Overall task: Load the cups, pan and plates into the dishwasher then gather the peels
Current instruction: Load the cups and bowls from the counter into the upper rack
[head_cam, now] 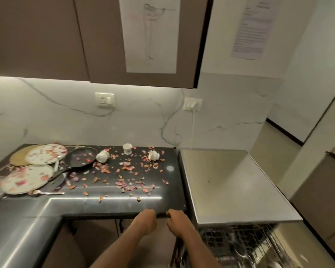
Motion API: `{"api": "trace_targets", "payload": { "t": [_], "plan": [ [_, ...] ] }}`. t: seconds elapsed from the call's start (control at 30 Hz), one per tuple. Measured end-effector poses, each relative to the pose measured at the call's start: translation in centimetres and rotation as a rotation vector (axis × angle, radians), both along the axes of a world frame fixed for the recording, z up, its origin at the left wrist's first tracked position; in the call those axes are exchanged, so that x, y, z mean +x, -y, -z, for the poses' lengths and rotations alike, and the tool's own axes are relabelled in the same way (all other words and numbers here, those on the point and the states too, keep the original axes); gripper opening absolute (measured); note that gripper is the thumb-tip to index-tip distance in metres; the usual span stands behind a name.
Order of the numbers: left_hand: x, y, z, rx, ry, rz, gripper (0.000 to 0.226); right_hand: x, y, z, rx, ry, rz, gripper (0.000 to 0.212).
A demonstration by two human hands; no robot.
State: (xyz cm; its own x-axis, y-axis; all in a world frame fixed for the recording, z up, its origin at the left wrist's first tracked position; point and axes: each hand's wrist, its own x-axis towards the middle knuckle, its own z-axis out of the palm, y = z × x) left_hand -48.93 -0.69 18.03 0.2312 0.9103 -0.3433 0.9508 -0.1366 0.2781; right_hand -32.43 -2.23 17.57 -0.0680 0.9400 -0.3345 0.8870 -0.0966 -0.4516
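The dishes wait on the black counter (124,200), none of them loaded: three cups stand or lie toward the back, one upright (127,148) at about twelve o'clock of the peel scatter, one tipped on its side (102,156) just beside the pan's rim, and another on its side (153,155) toward one o'clock. The dark pan (79,158) sits at ten o'clock with a few peels inside, its handle running down toward the nearer plate. The plates lie at nine o'clock: a far white plate (46,154) overlapping a golden one (20,155), and a near plate (27,178) with a fork (46,193) just beside its lower edge. The pinkish peels (128,171) are strewn over most of the counter's middle. At five o'clock the dishwasher (238,246) stands open with its wire rack pulled out under a steel top (230,182); some dark items seem to lie in the rack, too blurred to name. Both hands hang low at six o'clock by the counter's front edge: the left hand (146,219) and the right hand (177,221) each show loosely curled fingers and hold nothing that can be seen. The loading step looks to be only starting. The next move likely calls for reaching up and left to a cup or the pan, tipping out its peels, and carrying it to the rack at the right.
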Motion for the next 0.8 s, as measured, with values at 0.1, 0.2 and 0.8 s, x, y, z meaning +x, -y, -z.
{"api": "trace_targets", "payload": {
  "t": [0.1,0.2,0.8],
  "plan": [
    [-3.7,-2.1,-0.8,0.014,-0.022,-0.017,0.026,-3.7,-2.7,-0.3,0.011,0.019,-0.029,0.036],
    [-7.8,-4.3,-1.1,0.02,-0.031,-0.065,0.03,-8.1,-5.4,-1.1,0.049,0.012,-0.067,0.033],
    [-22.0,-14.3,1.2,0.015,0.063,-0.292,0.023,-21.8,-19.1,1.9,0.057,0.051,-0.219,0.036]
  ]
}}
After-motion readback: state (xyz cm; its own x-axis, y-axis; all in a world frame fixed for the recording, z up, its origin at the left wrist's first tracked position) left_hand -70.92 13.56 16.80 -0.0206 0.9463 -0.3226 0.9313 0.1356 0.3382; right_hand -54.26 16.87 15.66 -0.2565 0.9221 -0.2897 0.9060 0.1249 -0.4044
